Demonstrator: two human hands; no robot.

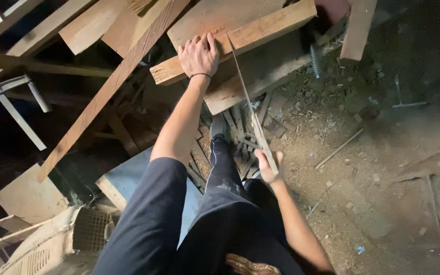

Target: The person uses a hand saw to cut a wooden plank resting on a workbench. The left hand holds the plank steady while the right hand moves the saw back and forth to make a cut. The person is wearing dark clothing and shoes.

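Your left hand (198,55) presses flat, fingers spread, on a wooden beam (260,31) | your right hand (268,170) grips closed around a handsaw (248,104) | blade meets the beam's edge

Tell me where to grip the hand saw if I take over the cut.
Grip the hand saw at its handle, where the right hand holds it, coming from the near side. The thin blade slants up into the plank; the left hand presses there.
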